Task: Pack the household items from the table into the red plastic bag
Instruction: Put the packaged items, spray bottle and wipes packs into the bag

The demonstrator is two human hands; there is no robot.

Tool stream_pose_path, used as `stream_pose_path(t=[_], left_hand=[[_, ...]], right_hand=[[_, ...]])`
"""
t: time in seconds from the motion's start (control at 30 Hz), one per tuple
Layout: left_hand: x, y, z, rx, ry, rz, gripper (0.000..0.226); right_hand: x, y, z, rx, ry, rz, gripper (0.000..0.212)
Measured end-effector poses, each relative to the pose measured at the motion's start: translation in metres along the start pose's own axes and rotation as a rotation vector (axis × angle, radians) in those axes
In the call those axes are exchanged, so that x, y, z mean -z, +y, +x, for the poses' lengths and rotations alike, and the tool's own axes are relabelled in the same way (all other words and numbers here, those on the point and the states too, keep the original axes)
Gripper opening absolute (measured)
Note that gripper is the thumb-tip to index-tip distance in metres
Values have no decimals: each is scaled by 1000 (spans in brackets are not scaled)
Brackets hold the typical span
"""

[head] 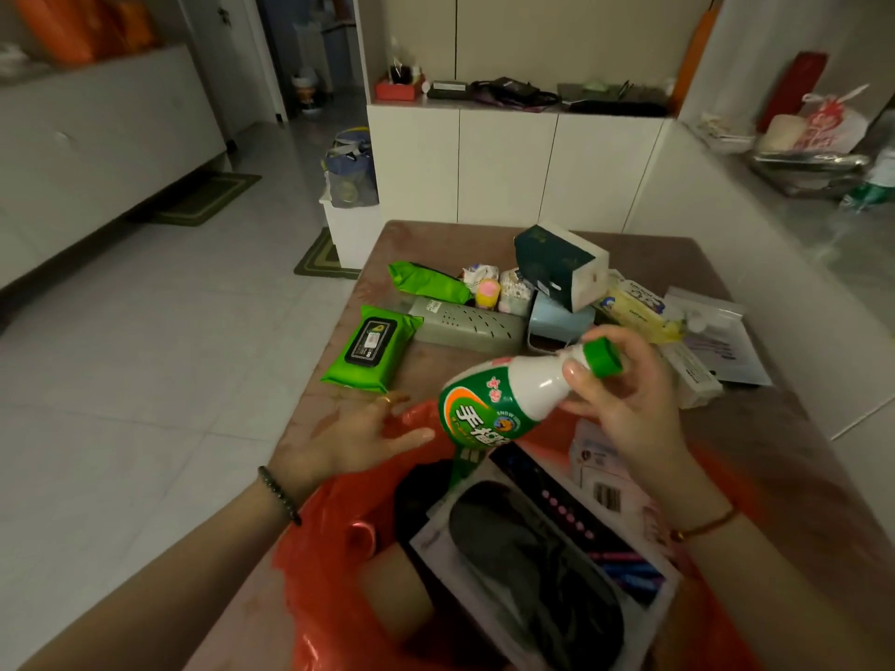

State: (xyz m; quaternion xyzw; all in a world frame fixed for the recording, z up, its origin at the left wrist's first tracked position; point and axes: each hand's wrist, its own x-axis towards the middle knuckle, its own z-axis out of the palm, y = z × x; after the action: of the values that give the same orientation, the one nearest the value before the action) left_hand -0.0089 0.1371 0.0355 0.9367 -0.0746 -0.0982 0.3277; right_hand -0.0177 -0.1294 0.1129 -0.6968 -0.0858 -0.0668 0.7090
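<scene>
My right hand grips the neck of a white bottle with a green cap and green label, tilted over the mouth of the red plastic bag at the table's near edge. Inside the bag lie a boxed dark item and a white packet with a barcode. My left hand rests on the bag's left rim, fingers spread, holding the rim down. Further back on the table are a green wipes pack, a grey-green perforated case, a green pouch and a dark green tissue box.
More small packets, a light blue item and clear sleeves crowd the table's far right. The brown table drops to white floor tiles on the left. White cabinets stand behind the table, and a white wall runs along the right.
</scene>
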Motion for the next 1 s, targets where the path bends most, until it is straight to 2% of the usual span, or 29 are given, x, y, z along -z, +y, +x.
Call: stream_pose_path(t=[0.07, 0.1, 0.17, 0.23, 0.3, 0.43, 0.53, 0.67, 0.8, 0.87, 0.93, 1.0], left_hand=[[5, -11, -6, -42, 40, 50, 97], [7, -14, -7, -25, 75, -22, 86], [12, -15, -7, 57, 145, -230, 49], [17, -4, -8, 149, 190, -420, 32], [22, 6, -7, 154, 215, -532, 33], [27, 12, -5, 113, 219, -640, 37], [25, 8, -8, 146, 197, -696, 24], [16, -1, -14, 177, 201, -654, 22], [9, -9, -13, 206, 231, -657, 18], [8, -11, -11, 216, 228, -669, 17], [10, -12, -10, 222, 226, -677, 17], [11, -12, -9, 219, 221, -661, 20]], right_hand=[[-4, 8, -12, -34, -26, 23, 27], [-8, 13, -16, -64, -52, 41, 27], [-23, 24, -22, -131, -126, 72, 27], [-44, 38, -26, -167, -190, 51, 28], [-68, 54, -29, -209, -213, 48, 29], [-106, 82, -21, -363, -156, 82, 30], [-119, 99, -10, -398, -194, -51, 30], [-123, 107, 4, -404, -301, -246, 20], [-111, 108, 14, -219, -364, -581, 19], [-103, 109, 16, -80, -448, -839, 27], [-97, 110, 18, 28, -563, -1084, 27], [-93, 108, 23, 59, -674, -1136, 24]])
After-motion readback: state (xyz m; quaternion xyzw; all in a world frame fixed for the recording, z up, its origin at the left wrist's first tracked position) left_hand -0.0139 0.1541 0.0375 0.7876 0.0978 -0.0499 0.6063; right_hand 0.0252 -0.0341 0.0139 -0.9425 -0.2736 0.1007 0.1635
